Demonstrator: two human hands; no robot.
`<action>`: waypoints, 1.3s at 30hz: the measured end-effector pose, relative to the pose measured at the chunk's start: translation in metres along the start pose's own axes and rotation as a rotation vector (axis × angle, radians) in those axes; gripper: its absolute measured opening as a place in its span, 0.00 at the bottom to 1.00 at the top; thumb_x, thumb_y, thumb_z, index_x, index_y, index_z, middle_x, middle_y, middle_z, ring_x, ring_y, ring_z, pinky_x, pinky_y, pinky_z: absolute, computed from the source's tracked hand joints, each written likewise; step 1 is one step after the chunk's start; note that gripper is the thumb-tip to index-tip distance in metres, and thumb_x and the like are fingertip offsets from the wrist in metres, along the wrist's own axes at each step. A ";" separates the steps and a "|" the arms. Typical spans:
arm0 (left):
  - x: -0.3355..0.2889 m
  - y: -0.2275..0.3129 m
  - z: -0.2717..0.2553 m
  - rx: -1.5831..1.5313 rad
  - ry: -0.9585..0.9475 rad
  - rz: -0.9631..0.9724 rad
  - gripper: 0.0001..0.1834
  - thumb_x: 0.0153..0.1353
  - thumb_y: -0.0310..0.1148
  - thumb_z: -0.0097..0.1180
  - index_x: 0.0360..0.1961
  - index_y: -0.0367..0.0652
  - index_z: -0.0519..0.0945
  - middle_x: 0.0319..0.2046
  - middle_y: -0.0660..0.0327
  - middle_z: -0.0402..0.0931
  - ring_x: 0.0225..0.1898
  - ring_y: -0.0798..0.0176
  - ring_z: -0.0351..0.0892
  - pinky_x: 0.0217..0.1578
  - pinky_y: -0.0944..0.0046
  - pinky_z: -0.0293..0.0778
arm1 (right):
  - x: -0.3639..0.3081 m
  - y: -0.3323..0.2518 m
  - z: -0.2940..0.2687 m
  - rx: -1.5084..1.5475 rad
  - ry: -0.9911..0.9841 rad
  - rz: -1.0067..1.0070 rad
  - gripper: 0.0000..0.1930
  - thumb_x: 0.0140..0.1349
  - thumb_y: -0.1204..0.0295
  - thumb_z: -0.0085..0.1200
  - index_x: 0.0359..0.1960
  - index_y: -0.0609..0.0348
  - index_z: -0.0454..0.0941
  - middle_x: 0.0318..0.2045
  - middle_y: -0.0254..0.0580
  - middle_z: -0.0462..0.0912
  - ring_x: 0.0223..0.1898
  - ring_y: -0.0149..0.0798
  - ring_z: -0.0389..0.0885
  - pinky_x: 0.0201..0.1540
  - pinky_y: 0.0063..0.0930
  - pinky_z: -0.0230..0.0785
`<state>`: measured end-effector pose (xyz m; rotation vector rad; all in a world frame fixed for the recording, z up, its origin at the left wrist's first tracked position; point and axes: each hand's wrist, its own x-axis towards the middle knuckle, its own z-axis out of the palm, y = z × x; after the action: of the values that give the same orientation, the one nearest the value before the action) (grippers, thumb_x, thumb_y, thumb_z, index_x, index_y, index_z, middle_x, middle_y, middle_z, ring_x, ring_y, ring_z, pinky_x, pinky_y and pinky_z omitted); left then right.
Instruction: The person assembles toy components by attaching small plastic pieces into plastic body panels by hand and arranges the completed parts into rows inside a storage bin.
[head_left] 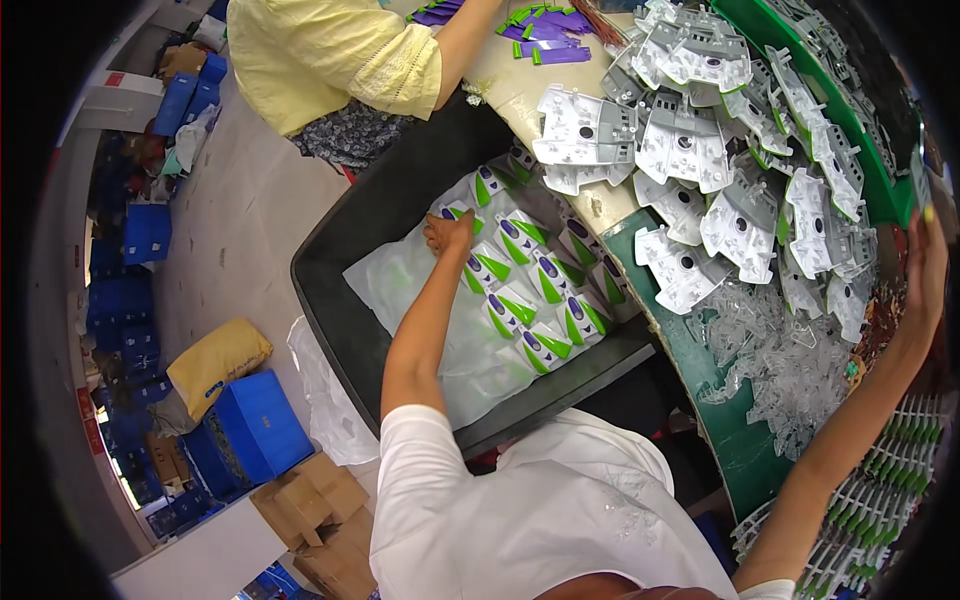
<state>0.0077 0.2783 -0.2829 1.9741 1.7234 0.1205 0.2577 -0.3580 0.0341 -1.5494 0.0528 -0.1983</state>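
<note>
My left hand (pixel 448 232) reaches into a large black bin (pixel 330 240), its fingers closed on a white plastic housing (pixel 457 211) with green and purple on it. Beside it, several similar housings (pixel 548 278) lie in rows on a whitish plastic sheet (pixel 400 270). My right arm stretches far out to the right. Its hand (pixel 926 250) is raised beside the green-edged tray, fingers close about the lower end of a thin grey piece (pixel 919 178); the picture's dark rim partly hides what this is.
On the table, grey-white plastic shells (pixel 690 140) are heaped before a green tray (pixel 870 150), with clear plastic parts (pixel 770 350) nearer me. A co-worker's yellow sleeve (pixel 390 60) is across the bin, near purple-green strips (pixel 550 35). Blue boxes (pixel 262 425) and cartons (pixel 315 500) stand left.
</note>
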 end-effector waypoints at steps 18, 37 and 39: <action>-0.103 -0.037 -0.014 -0.131 -0.097 -0.090 0.56 0.31 0.45 0.69 0.62 0.50 0.49 0.55 0.48 0.54 0.57 0.45 0.54 0.58 0.48 0.53 | -0.277 0.053 0.044 0.097 0.010 0.332 0.09 0.60 0.70 0.52 0.40 0.58 0.70 0.28 0.32 0.75 0.21 0.27 0.73 0.24 0.19 0.67; -0.217 0.003 -0.151 -0.896 -1.153 0.319 0.49 0.40 0.31 0.63 0.62 0.39 0.49 0.49 0.55 0.65 0.49 0.57 0.68 0.51 0.62 0.64 | -0.332 0.040 0.077 0.057 0.095 0.200 0.06 0.56 0.77 0.52 0.36 0.62 0.75 0.28 0.31 0.76 0.28 0.23 0.73 0.30 0.20 0.70; -0.250 0.004 -0.166 -0.960 -1.534 0.029 0.51 0.37 0.34 0.63 0.63 0.40 0.49 0.52 0.55 0.64 0.53 0.54 0.67 0.55 0.58 0.62 | -0.343 0.031 0.110 -0.007 0.010 0.211 0.06 0.54 0.80 0.54 0.34 0.63 0.75 0.28 0.31 0.77 0.29 0.22 0.73 0.33 0.15 0.66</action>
<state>-0.1009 0.0937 -0.0723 0.7909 0.4032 -0.3939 -0.0590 -0.1943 -0.0253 -1.5376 0.2239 -0.0388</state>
